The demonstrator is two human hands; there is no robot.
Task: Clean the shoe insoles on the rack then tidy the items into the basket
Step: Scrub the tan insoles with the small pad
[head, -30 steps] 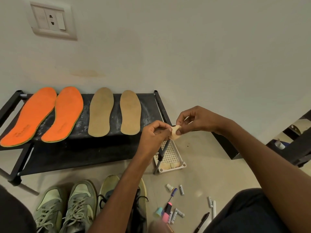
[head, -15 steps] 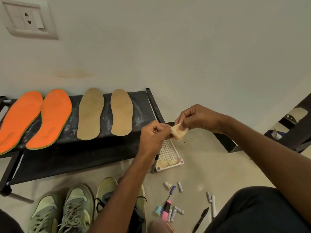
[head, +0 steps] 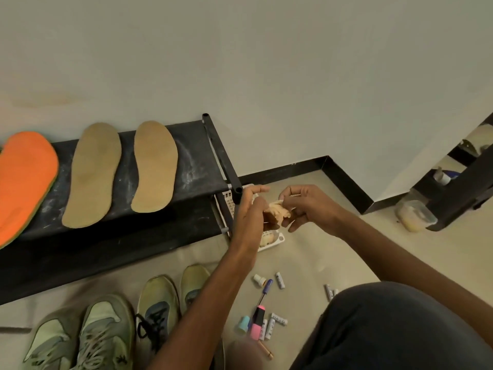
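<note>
both hands are meeting just above the white basket (head: 278, 243) on the floor at the rack's (head: 192, 166) right end — the left hand (head: 252, 212) and the right hand (head: 306, 206) are each pinching a crumpled tan cloth (head: 277, 210) between thumb and curled fingers, the cloth hanging between them. two tan insoles (head: 125, 172) are lying side by side on the rack's top shelf, with an orange insole (head: 24, 180) just beside them at the left edge. shoes (head: 106, 329) are sitting on the floor below — markers and small tubes (head: 262, 316) are lying scattered near the basket.
</note>
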